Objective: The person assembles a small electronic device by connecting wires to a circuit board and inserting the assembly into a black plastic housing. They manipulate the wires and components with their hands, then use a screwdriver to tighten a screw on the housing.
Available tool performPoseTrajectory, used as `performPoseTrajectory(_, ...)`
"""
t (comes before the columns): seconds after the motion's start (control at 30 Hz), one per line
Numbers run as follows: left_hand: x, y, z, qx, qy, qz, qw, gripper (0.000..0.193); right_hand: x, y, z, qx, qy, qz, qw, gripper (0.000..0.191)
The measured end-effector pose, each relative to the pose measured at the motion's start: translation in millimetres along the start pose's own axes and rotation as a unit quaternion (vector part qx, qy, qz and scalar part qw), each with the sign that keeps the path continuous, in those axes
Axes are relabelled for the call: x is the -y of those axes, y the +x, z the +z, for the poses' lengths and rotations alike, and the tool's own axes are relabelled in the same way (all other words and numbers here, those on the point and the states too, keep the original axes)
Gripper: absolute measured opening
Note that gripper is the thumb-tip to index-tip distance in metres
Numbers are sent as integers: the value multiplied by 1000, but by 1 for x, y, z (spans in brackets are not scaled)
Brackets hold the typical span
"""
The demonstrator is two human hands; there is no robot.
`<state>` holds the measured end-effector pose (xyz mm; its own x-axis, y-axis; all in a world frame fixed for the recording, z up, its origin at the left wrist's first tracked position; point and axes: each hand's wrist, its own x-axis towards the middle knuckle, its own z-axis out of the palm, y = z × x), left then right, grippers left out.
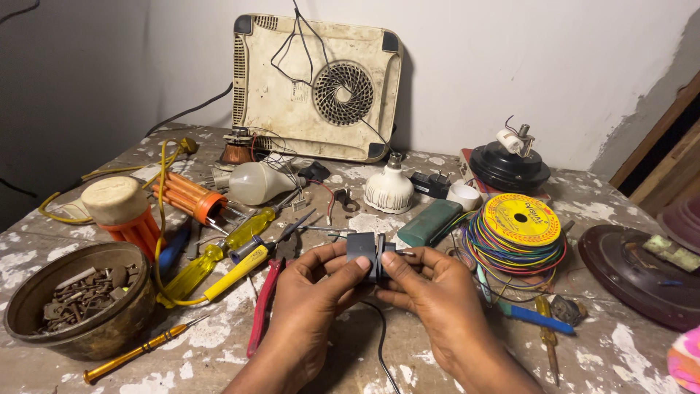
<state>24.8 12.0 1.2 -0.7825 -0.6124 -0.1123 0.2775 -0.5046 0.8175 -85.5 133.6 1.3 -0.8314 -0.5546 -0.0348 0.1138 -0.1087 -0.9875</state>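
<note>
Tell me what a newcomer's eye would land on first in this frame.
First, the two hands: the left hand and right hand grip a small black adapter at the centre, its black cord trailing down toward the camera. Next, the colourful wire spool with its yellow top to the right, and the cream appliance propped against the back wall. At the left sits a metal bowl of rusty screws.
</note>
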Motion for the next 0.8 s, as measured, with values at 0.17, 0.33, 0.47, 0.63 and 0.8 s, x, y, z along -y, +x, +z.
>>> performPoseTrajectory(0.17, 0, 1, 0, 26, -14, 20, 999, 46, 1, 1, -1, 7, 2, 0, 1000, 23)
performPoseTrajectory(0.33, 1, 2, -1, 30, -1, 32, 999, 46, 4, 6, -7, 31, 3, -2, 1000, 23)
performPoseTrajectory(0.47, 1, 1, -2, 24, 7, 29, 999, 46, 3, 6, -6, 30, 1, -3, 1000, 23)
performPoseTrajectory(0.63, 2, 1, -2, 29, -7, 25, 999, 46, 3, 7, -8, 34, 3, 0, 999, 23)
performPoseTrajectory(0.8, 2, 2, -3, 21, 5, 17, 1000, 46, -1, 10, -9, 38, -5, 15, 999, 23)
